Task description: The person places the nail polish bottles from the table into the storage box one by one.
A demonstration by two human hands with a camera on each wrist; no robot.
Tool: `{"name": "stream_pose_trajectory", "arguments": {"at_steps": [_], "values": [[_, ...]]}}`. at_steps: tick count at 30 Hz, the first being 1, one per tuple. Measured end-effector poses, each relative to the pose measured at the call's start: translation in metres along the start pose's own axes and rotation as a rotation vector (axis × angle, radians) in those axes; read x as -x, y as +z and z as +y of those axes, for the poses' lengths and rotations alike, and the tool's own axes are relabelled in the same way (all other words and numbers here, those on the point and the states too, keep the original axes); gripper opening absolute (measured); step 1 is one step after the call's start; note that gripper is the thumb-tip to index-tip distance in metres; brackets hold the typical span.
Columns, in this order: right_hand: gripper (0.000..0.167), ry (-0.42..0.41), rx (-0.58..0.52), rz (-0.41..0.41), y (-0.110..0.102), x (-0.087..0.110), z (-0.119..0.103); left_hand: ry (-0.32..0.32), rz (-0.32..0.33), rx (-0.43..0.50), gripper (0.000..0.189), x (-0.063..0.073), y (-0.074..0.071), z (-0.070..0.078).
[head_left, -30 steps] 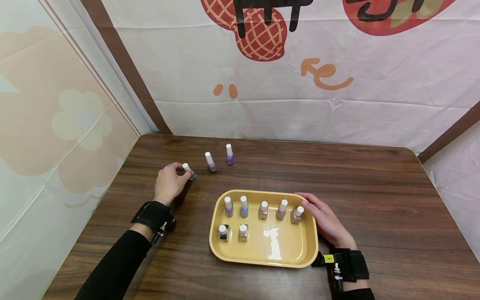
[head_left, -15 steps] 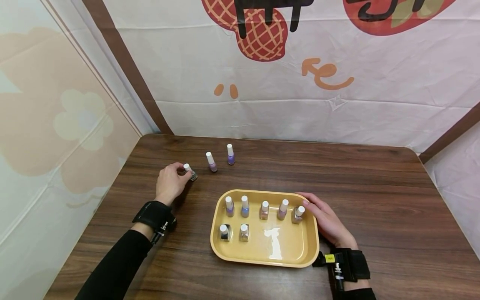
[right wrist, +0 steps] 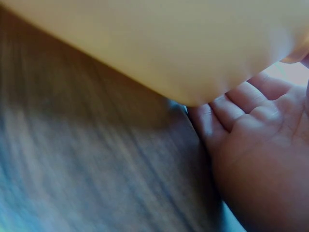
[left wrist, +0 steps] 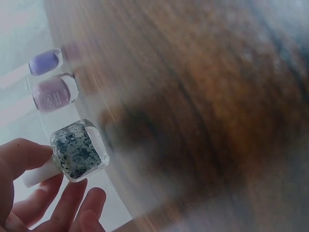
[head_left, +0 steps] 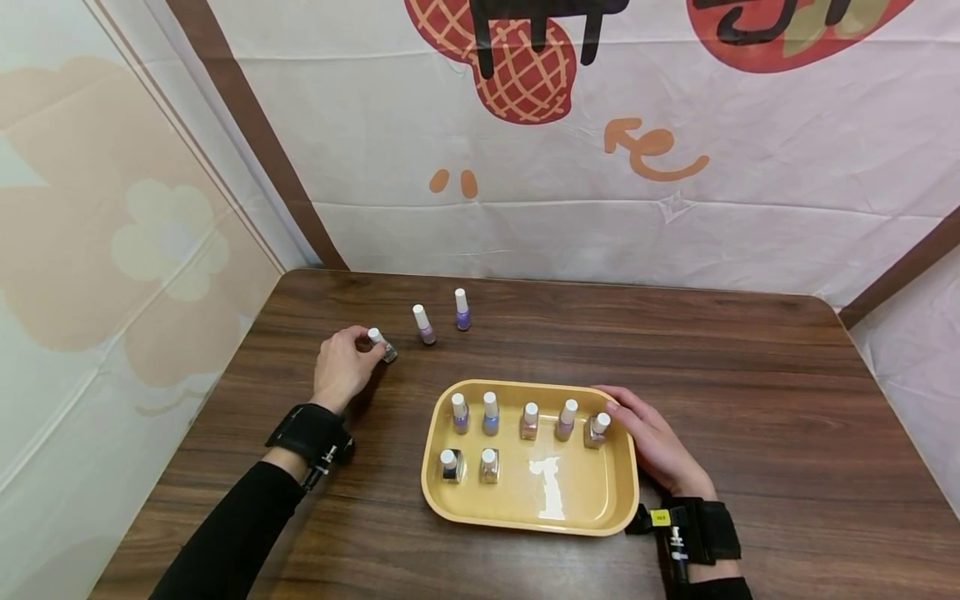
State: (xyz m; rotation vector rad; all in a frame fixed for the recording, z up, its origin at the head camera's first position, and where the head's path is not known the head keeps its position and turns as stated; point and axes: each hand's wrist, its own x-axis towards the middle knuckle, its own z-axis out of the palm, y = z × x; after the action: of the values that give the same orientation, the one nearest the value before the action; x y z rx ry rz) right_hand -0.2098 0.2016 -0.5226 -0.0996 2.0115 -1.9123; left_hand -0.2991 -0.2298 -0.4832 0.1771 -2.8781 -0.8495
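My left hand [head_left: 342,367] pinches a nail polish bottle [head_left: 387,351] between thumb and fingers, at the table's left. In the left wrist view, this clear nail polish bottle [left wrist: 79,151] shows dark speckles, and its white cap lies among the fingers. My right hand [head_left: 660,442] holds the right end of a yellow tray [head_left: 528,527], thumb over the rim and fingers along the outside. Seen from the right wrist, the fingers [right wrist: 241,99] go partly out of sight behind the tray wall [right wrist: 193,58]. Several white-capped nail polish bottles stand in the tray, including a blue bottle [head_left: 491,423] and a black bottle [head_left: 452,473].
Beyond the left hand stand a pale mauve nail polish bottle [head_left: 427,334] and a purple one [head_left: 462,319]. The brown wooden table [head_left: 675,350] ends at a printed white cloth [head_left: 360,133] behind, with another cloth panel [head_left: 75,292] on the left.
Almost nothing differs. The whole view has shifted by a few pixels, while both hands keep their hold and the bottles stay in their places.
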Motion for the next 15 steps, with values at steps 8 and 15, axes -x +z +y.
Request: {"name": "stream_pose_trajectory", "arguments": {"at_steps": [8, 15], "values": [[0.052, 0.011, -0.008, 0.001, -0.0001, 0.0001, 0.0000, 0.025, 0.009, 0.005, 0.029, 0.0029, -0.0025, 0.0046], [0.053, 0.007, -0.008, -0.003, 0.0004, 0.0007, 0.0008, 0.056, 0.017, 0.003, 0.028, 0.0056, -0.0026, 0.0073]]}}
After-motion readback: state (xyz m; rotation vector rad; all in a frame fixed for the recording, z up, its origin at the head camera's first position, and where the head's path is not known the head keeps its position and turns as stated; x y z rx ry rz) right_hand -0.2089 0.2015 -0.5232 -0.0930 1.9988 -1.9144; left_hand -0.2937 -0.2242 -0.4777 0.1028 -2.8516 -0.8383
